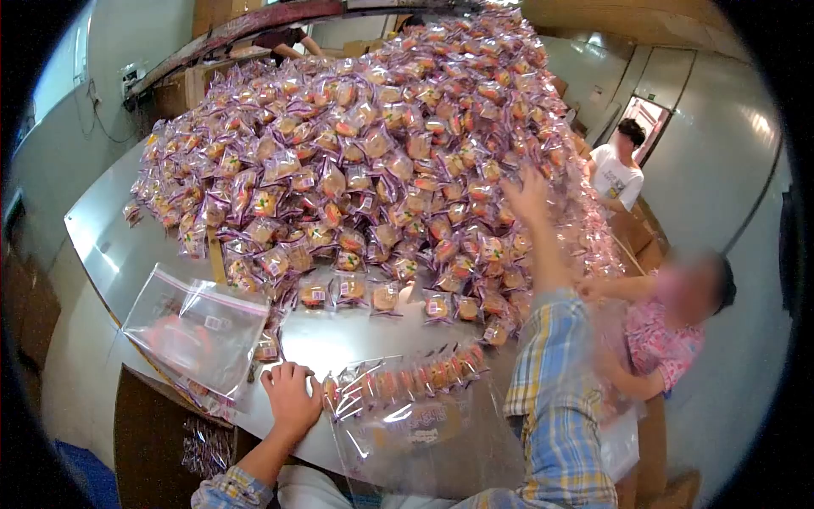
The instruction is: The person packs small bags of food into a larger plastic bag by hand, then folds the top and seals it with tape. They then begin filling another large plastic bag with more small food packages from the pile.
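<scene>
A large heap of small wrapped snack packs (365, 144) covers the metal table (314, 339). My right hand (527, 197) reaches out over the right part of the heap, its fingers spread and slightly blurred. Near the table's front edge, my left hand (292, 397) rests beside a clear plastic bag (415, 433); its fingers are bent, and whether they pinch the bag's edge is hard to see. A row of several packs (407, 379) lies inside the upper part of that bag. To the left lies another clear bag (199, 331) with a pink seal strip.
A person in a pink patterned top (666, 339) works close on the right. Another in a white shirt (615, 174) stands farther back, and a third in dark clothes (280, 41) is behind the heap. An open cardboard box (153, 424) sits below the table's front-left edge.
</scene>
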A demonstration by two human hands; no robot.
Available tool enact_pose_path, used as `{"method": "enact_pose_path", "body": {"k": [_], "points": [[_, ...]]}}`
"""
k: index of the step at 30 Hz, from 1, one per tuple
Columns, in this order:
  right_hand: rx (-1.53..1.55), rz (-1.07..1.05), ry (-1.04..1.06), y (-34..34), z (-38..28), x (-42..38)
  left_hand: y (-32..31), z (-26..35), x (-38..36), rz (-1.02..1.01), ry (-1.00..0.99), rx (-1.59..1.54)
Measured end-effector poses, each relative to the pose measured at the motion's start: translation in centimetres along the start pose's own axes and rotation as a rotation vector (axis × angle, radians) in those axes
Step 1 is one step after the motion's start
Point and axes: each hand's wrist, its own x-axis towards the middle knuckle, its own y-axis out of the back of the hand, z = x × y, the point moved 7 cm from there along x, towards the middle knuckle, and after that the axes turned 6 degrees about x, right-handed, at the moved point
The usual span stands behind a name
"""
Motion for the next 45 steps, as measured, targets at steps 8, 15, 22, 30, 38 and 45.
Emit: {"method": "enact_pose_path", "body": {"k": [8,15,22,30,38,45], "points": [[-0.118,-0.017,-0.037,-5.3,-3.6,10.6,-1.6,0.2,1.2,-0.116,-0.002,0.060],[-0.056,-0.269,-0.293,-14.9,0.6,11.0,-1.7,-0.1,1.6,-0.208,-0.019,0.111],[0.295,-0.485,-0.233,-18.0,4.5,11.7,-1.2,0.8,1.9,-0.197,-0.012,0.125],[0.119,-0.405,-0.138,-18.7,2.2,6.2,-0.6,1.4,2.1,-0.155,-0.038,0.110],[0.082,-0.568,-0.108,-18.5,-5.6,-4.2,-0.4,1.5,1.5,-0.105,-0.038,0.117],[0.086,-0.635,-0.049,-18.4,-8.6,-11.0,-1.0,0.8,1.4,-0.032,-0.023,0.082]]}}
